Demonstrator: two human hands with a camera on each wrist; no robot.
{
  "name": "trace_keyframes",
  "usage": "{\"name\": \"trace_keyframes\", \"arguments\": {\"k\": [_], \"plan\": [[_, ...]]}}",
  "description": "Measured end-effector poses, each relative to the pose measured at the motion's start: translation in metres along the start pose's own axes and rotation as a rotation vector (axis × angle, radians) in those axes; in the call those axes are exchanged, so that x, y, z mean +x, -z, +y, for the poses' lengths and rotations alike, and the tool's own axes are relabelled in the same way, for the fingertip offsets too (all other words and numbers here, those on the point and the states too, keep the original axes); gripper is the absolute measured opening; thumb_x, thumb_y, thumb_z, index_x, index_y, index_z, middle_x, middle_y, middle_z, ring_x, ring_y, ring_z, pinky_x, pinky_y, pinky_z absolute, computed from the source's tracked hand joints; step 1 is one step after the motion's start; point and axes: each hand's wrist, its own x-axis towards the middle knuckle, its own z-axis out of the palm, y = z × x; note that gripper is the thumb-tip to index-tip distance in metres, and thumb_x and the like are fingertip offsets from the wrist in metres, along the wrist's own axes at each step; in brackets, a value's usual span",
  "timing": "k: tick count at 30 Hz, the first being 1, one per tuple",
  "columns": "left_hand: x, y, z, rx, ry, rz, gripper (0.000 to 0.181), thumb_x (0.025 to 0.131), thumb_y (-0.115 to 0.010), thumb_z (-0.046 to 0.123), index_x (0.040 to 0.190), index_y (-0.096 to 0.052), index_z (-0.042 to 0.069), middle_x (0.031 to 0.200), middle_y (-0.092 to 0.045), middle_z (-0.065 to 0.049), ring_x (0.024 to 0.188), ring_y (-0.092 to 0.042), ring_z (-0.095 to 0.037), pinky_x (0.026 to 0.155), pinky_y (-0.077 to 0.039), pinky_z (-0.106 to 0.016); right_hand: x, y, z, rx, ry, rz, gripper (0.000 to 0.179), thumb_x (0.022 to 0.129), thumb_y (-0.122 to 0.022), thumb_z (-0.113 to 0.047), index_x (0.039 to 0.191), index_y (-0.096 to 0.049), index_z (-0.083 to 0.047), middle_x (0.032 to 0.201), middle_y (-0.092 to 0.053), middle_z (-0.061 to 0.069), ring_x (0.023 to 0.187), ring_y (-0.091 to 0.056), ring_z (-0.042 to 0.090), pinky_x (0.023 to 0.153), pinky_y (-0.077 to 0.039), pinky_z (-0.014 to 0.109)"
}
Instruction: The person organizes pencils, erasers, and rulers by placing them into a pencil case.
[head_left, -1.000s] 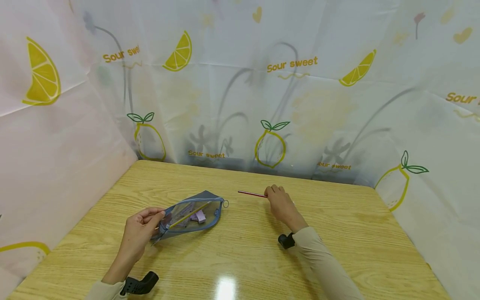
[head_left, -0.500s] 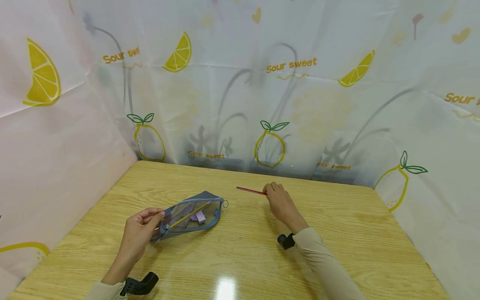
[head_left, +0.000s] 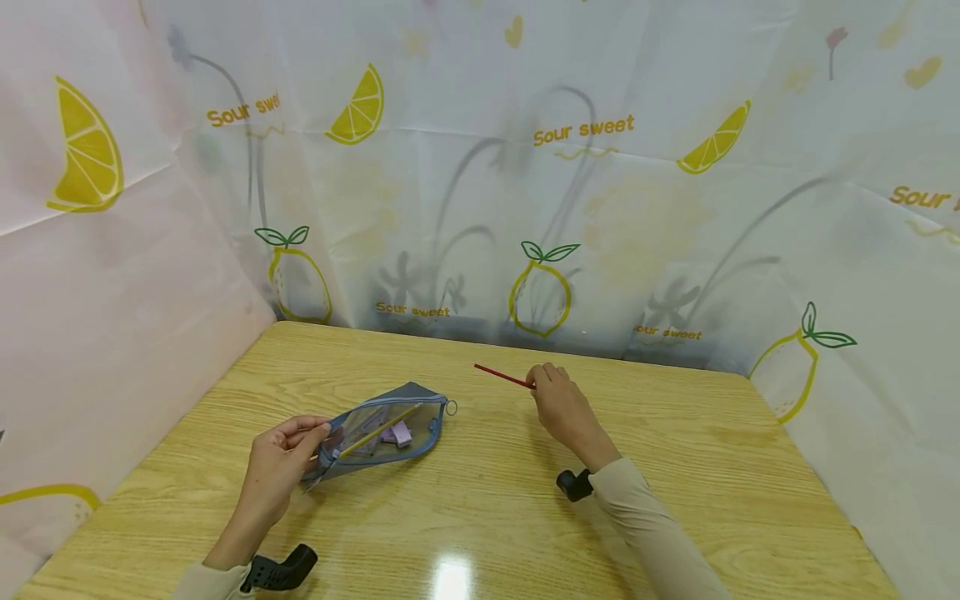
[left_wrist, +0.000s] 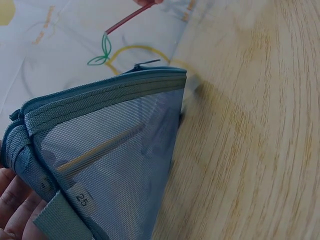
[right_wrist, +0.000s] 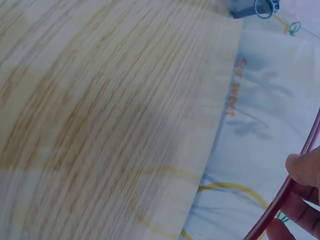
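My left hand pinches the near-left end of a blue mesh zipper pouch, whose mouth gapes. Inside lie a yellow pencil and some light purple pieces of unclear kind. In the left wrist view the pouch's mesh side shows a tag marked 25. To the right of the pouch, my right hand holds a thin red pencil above the table, apart from the pouch. Its free end points left and slightly up. Thumb and fingers grip it in the right wrist view; its other end is hidden.
Both hands work over a wood-grain table. A white cloth printed with lemons surrounds its back and sides. The pouch's zipper ring sticks out toward the right hand. A black camera mount sits on the left wrist.
The red pencil's free end has tilted upward, away from the table, with the right hand turning slightly. The left hand and the pouch have stayed in place.
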Motion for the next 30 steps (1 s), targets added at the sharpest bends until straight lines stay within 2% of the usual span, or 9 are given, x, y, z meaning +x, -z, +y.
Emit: {"name": "trace_keyframes", "arguments": {"k": [7,14,18,24,30], "plan": [[-0.001,0.0,0.001,0.005,-0.005,0.001,0.031,0.098,-0.061,0.015,0.112,-0.062,-0.012,0.087,-0.072,0.005,0.078,-0.065,-0.007,0.063,-0.056,-0.027,-0.001,0.001,0.0,0.018,0.037,0.066,0.017,0.089,-0.068,0.002,0.098,-0.054,-0.002,0.09,-0.054,0.008,0.081,-0.052,0.026,0.063,-0.047,0.034],[-0.001,0.0,0.001,0.006,-0.01,0.003,0.031,0.098,-0.061,0.015,0.112,-0.062,-0.012,0.087,-0.072,0.006,0.078,-0.065,-0.007,0.063,-0.055,-0.026,-0.002,0.006,-0.002,0.07,0.048,0.089,0.015,0.09,-0.067,0.002,0.098,-0.055,-0.003,0.088,-0.054,0.007,0.081,-0.054,0.025,0.065,-0.049,0.035],[-0.001,-0.001,0.001,0.004,-0.007,0.003,0.031,0.098,-0.061,0.015,0.112,-0.062,-0.012,0.086,-0.072,0.006,0.077,-0.065,-0.006,0.063,-0.055,-0.027,-0.004,0.008,-0.003,0.077,0.059,0.112,0.016,0.088,-0.069,0.002,0.097,-0.056,-0.003,0.086,-0.055,0.005,0.079,-0.054,0.023,0.062,-0.049,0.032],[-0.001,-0.001,0.001,0.003,-0.004,0.005,0.031,0.098,-0.062,0.015,0.112,-0.062,-0.012,0.086,-0.071,0.007,0.076,-0.065,-0.006,0.062,-0.055,-0.026,-0.005,0.01,-0.004,0.095,0.123,0.193,0.017,0.085,-0.072,0.003,0.095,-0.059,-0.002,0.085,-0.057,0.006,0.076,-0.056,0.02,0.058,-0.05,0.03],[-0.002,-0.001,0.002,-0.003,0.003,0.0,0.031,0.097,-0.062,0.017,0.111,-0.062,-0.012,0.085,-0.071,0.006,0.076,-0.065,-0.007,0.062,-0.055,-0.027,-0.007,0.01,-0.002,0.089,0.166,0.232,0.018,0.083,-0.073,0.003,0.094,-0.06,-0.004,0.084,-0.058,0.006,0.075,-0.057,0.018,0.057,-0.05,0.027]]}}
